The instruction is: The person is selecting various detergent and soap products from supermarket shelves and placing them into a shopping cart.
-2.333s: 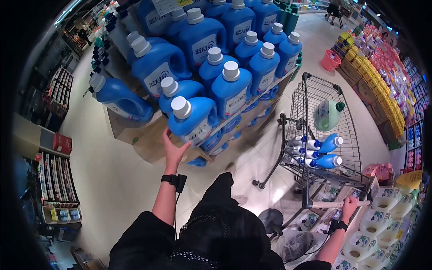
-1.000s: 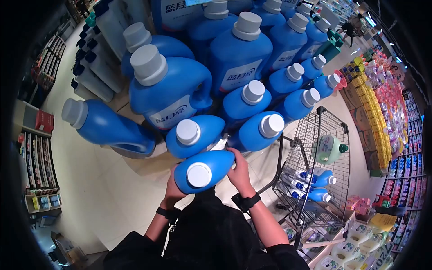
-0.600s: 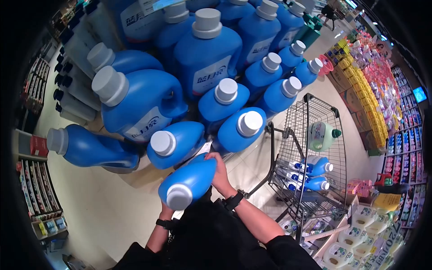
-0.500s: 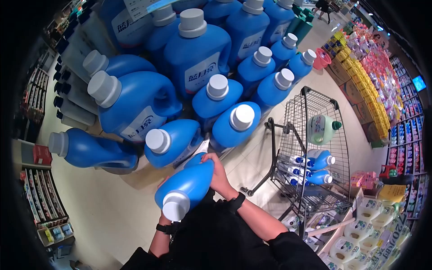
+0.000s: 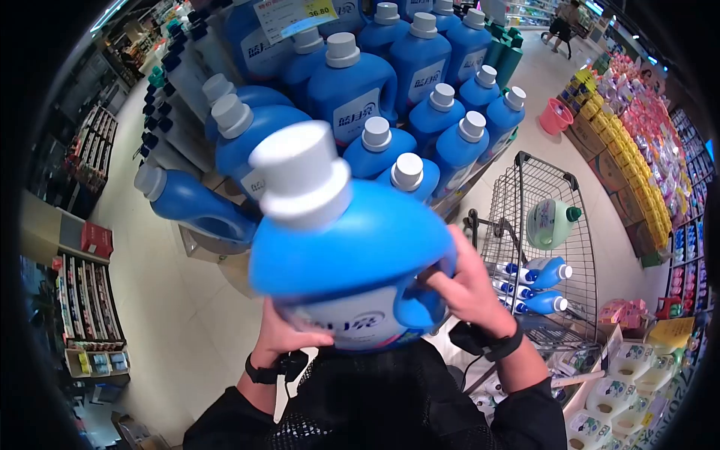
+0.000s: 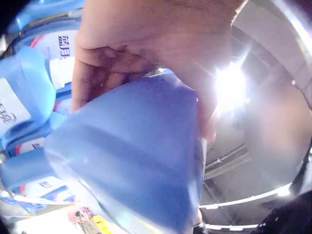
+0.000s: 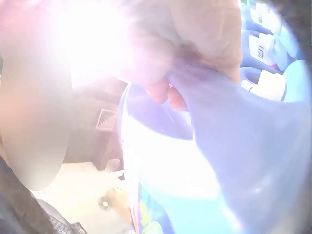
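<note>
Two bare hands hold one large blue bottle point(image 5: 352, 255) with one white cap, in the middle of the frame, tilted and well above the floor point(image 5: 172, 322). The grip of the left hand point(image 5: 286, 334) is part open, as wide as the bottle's lower left, with one thumb laid along its label side and fingers bent round the other side. The grip of the right hand point(image 5: 476, 292) is closed round the one handle at the bottle's right; two fingertips show past the handle in the right wrist view. Each wrist wears one black band.

Behind, across the top, stands a display of many more blue bottles. Six smaller ones point(image 5: 459, 154) stand in three pairs at its right front, and one bottle point(image 5: 199, 202) lies apart at its left end. One price tag point(image 5: 296, 16) reads 36.80 at upper centre.

Right of centre is one shopping cart point(image 5: 544, 176) holding one green bottle point(image 5: 550, 223), two blue bottles with white caps point(image 5: 546, 302) and several white bottles, too overlapped to count. One pink bucket point(image 5: 556, 117) stands at upper right.
</note>
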A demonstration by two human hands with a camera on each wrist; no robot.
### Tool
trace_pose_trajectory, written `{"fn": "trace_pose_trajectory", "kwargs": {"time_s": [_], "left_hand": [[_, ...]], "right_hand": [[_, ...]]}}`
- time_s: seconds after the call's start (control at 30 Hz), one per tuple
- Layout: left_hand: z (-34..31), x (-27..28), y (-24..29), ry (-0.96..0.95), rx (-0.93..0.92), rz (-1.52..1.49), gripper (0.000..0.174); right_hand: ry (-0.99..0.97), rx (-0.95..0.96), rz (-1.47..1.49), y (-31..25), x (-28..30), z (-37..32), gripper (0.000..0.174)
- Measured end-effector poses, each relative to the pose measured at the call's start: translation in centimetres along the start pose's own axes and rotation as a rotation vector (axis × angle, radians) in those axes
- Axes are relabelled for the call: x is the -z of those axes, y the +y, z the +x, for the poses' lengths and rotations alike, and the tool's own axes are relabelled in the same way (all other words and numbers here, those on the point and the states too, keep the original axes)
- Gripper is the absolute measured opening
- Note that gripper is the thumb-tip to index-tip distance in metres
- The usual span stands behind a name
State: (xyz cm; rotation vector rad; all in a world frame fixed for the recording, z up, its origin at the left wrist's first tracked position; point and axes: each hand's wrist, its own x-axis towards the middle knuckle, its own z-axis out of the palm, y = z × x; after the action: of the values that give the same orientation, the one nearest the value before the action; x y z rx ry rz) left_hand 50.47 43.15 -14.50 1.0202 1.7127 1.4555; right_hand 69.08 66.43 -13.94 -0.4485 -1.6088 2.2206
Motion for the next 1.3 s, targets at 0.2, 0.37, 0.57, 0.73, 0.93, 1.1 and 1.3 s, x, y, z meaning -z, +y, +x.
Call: {"fn": "trace_pose_trajectory", "kwargs": {"time_s": [0.2, 0.37, 0.57, 0.73, 0.93, 1.1, 1.3], "left_hand": [[2.4, -4.7, 1.8, -0.153, 0.276, -0.200, 0.058], [3.7, -6.6, 0.5, -0.273, 0.309, -0.004, 0.062], [4.5, -7.8, 0.2, -0.357, 0.335, -0.026, 0.065], [4.9, -8.1, 0.7, -0.389, 0.337, -0.053, 0.066], [5.0, -8.1, 0.6, -0.382, 0.364, -0.105, 0.066], [4.9, -8.2, -0.1, -0.346, 0.425, -0.214, 0.063], [5.6, -8.2, -3.9, -0.523, 0.432, -0.373, 0.058]], "right_hand": [[0.150, -0.171, 0.409, 1.6, 3.7, -4.7, 0.020], [0.336, -0.205, 0.645, 3.4, 4.5, -9.0, 0.015], [0.361, -0.137, 0.787, 3.7, 4.5, -11.8, 0.013], [0.361, -0.116, 0.787, 3.5, 4.4, -12.2, 0.014], [0.385, -0.131, 0.780, 3.1, 4.2, -11.9, 0.016], [0.393, -0.141, 0.800, 3.1, 4.0, -11.8, 0.018], [0.315, -0.126, 0.877, 2.5, 3.7, -11.5, 0.016]]}}
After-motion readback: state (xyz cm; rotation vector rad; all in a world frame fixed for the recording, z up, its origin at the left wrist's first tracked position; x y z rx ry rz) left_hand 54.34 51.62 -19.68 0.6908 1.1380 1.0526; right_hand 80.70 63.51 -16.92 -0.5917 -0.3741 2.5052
